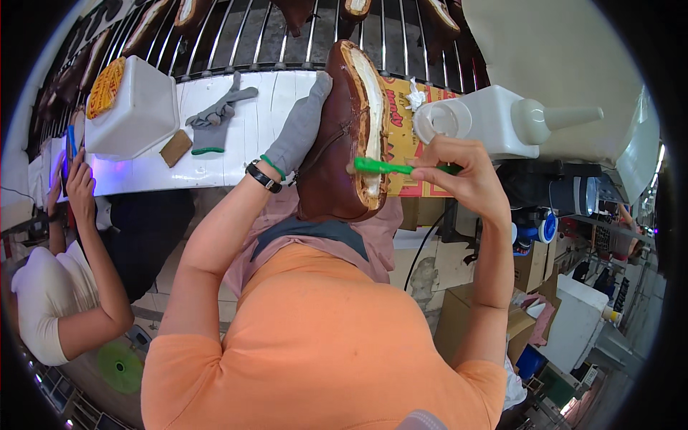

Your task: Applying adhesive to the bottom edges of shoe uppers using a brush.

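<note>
My left hand (297, 136), in a grey glove, grips the side of a dark brown leather boot (333, 165) held upright over my lap at the table's front edge. The boot's underside is turned to the right and shows a pale strip inside a tan, rough-looking rim. A green-handled brush (383, 167) is pinched between the fingers of my bare right hand (462, 168). Its tip lies over the lower part of the underside, by the brown edge; whether it touches cannot be made out. Close to that hand is a white plastic container (480, 118) with a round opening.
A spare grey glove (218, 118) and a small brown block (175, 148) lie on the white tabletop (251, 158), beside a white box-shaped container (134, 107). Metal rollers (251, 36) with more boots run behind. At the left a co-worker's hand (80, 179) is busy.
</note>
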`<state>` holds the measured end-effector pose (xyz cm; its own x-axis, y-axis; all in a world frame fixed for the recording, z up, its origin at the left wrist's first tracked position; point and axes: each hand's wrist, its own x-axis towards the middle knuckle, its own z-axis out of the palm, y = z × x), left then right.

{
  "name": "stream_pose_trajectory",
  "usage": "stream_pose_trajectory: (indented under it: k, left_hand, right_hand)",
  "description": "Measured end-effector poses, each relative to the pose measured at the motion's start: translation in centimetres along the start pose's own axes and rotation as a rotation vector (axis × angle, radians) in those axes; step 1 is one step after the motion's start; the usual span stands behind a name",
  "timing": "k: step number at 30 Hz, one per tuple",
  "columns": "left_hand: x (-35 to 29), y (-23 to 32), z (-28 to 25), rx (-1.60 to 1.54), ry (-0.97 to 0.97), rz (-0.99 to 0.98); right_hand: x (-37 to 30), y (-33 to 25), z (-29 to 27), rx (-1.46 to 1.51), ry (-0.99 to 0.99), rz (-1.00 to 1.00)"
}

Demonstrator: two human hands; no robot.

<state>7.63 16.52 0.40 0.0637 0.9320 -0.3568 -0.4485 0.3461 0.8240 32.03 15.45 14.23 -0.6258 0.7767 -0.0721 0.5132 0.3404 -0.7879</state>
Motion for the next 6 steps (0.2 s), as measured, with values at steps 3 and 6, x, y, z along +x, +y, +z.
stream_pose_trajectory:
  k: [3, 6]
  left_hand:
    - [0.2, -0.2, 0.2, -0.033, -0.076, -0.058]
    - [0.2, -0.8, 0.7, -0.007, -0.016, -0.106]
  right_hand:
    - [-0.3, -0.1, -0.3, 0.086, -0.051, -0.128]
    - [-0.5, -0.6, -1.3, 0.068, -0.158, -0.051]
